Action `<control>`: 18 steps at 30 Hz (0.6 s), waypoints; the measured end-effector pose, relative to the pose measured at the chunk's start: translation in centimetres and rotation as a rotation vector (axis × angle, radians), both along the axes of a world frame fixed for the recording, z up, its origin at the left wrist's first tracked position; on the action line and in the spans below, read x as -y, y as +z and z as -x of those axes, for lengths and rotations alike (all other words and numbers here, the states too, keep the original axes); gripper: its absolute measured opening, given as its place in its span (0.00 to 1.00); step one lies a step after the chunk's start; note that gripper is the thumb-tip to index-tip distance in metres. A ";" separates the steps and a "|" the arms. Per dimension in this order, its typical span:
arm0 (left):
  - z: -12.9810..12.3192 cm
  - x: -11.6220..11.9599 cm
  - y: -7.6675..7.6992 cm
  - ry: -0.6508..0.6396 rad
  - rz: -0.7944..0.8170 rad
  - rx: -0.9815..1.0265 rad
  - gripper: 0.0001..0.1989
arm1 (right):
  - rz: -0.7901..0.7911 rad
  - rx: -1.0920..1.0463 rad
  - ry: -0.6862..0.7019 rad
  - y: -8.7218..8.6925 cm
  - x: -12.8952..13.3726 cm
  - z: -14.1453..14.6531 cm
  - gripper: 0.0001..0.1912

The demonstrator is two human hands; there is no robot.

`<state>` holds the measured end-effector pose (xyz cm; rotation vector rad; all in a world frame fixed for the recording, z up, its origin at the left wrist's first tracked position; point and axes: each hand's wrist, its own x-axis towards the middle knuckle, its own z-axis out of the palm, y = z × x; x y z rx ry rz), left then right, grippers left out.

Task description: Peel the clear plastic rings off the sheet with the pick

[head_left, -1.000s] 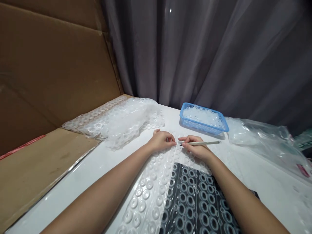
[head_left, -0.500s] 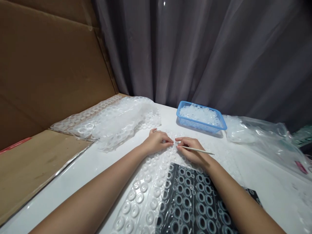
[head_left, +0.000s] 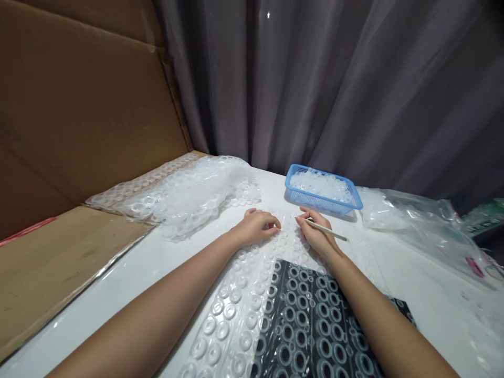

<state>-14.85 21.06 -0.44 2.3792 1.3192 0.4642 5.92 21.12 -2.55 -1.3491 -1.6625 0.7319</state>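
Observation:
A clear plastic sheet (head_left: 226, 310) set with rows of round ring-shaped pieces lies in front of me. My left hand (head_left: 260, 227) rests at its far part, thumb and fingertips curled together; whatever sits between them, if anything, is too small to make out. My right hand (head_left: 317, 233) grips a thin pale stick-like tool (head_left: 331, 232) like a pen, its back end pointing right and its tip hidden by the fingers. Below the hands, a black panel (head_left: 311, 315) shows through the sheet, making the rings on it stand out.
A blue basket (head_left: 323, 191) full of small translucent pieces stands at the back. To its right is a clear plastic bag (head_left: 417, 215). At left, a pile of clear ring sheets (head_left: 197, 194) lies beside cardboard (head_left: 79, 252). A grey curtain (head_left: 275, 89) hangs behind the white table.
My right hand has moved away from the left, right and slightly farther back, still with the stick-like tool. The left hand stays almost in place, its fingers more curled.

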 end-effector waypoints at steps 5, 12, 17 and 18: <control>0.0 0.0 -0.1 -0.058 -0.031 -0.034 0.12 | 0.162 -0.065 0.206 -0.4 -0.2 -0.3 0.14; 0.0 0.1 -0.1 -0.063 -0.052 -0.054 0.12 | 0.198 -0.046 0.188 -0.5 0.0 -0.2 0.16; 0.0 0.0 -0.2 -0.067 -0.055 -0.045 0.12 | 0.110 0.089 0.219 0.1 0.2 0.0 0.12; 0.0 0.0 -0.2 -0.066 -0.058 -0.048 0.12 | 0.043 0.145 0.242 0.3 0.4 0.1 0.10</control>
